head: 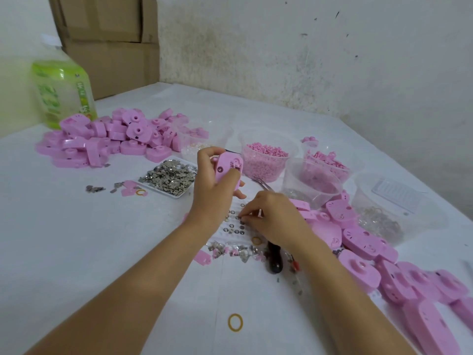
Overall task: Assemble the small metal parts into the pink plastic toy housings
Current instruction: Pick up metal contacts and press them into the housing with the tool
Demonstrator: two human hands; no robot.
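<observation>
My left hand (213,185) grips a pink plastic housing (228,168), held upright above the table with its open inner side facing me. Just below and to the right, my right hand (275,216) reaches down onto a white sheet (234,235) dotted with small round metal rings (233,226); its fingertips pinch at one of them. A white tray (179,193) heaped with flat silver metal pieces sits left of the held housing. More small metal clips (230,251) lie scattered along the sheet's near edge.
Pink housings are piled at the back left (112,139) and along the right edge (384,267). Clear tubs (266,160) of pink bits stand behind my hands, tweezers (261,183) beside them. A dark-handled tool (273,260), rubber bands (235,322), a green bottle (61,93) and cardboard boxes (107,34) are around.
</observation>
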